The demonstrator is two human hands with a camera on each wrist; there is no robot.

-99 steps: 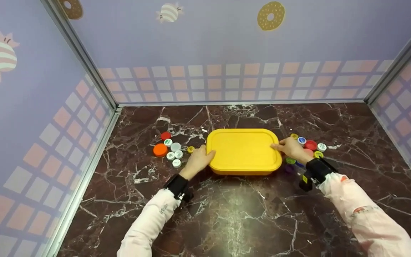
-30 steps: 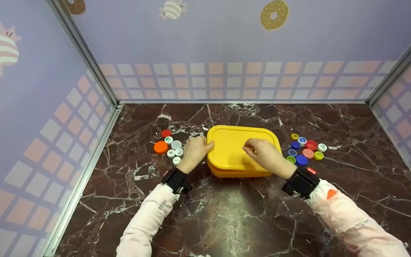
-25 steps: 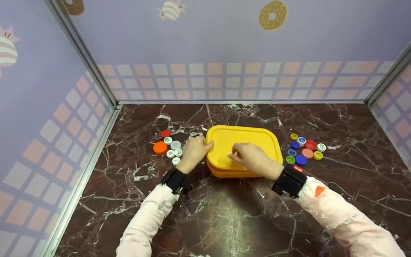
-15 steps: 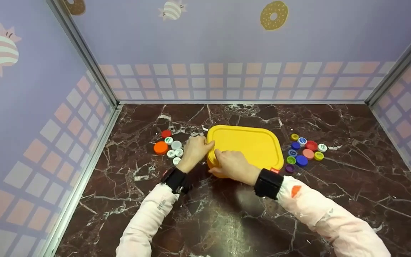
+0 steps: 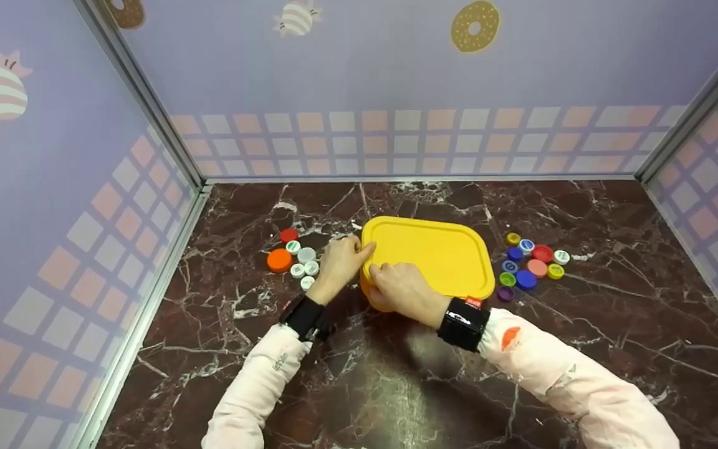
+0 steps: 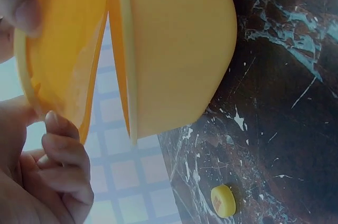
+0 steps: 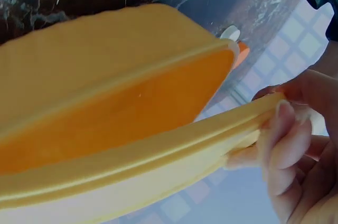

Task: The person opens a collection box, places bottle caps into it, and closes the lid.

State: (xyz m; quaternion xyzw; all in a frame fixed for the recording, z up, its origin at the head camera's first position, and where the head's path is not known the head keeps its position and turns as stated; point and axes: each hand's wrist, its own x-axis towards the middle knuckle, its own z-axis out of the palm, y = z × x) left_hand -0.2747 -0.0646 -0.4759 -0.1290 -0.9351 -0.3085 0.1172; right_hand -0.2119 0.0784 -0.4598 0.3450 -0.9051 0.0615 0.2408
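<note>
A yellow rectangular plastic box (image 6: 179, 49) stands on the dark marbled tabletop, with its yellow lid (image 5: 434, 252) raised at the left end. A wedge-shaped gap shows between lid and box rim in both wrist views. My left hand (image 5: 341, 262) pinches the lid's left edge between thumb and fingers. Close beside it, my right hand (image 5: 406, 288) pinches the lid's near left corner, thumb and fingers on either side of the rim in the right wrist view. The orange inner wall of the box shows there. The rest of the inside is hidden.
Left of the box lie several bottle caps, among them an orange cap (image 5: 279, 260) and a red cap (image 5: 288, 235). To the right is another group, with a blue cap (image 5: 526, 279). A yellow cap (image 6: 223, 201) lies near the box. Patterned walls (image 5: 396, 75) enclose the table.
My right hand has gone from the box's right end across to the near left corner and taken hold of the lid there. The lid's left end has come up; my left hand stays at its edge.
</note>
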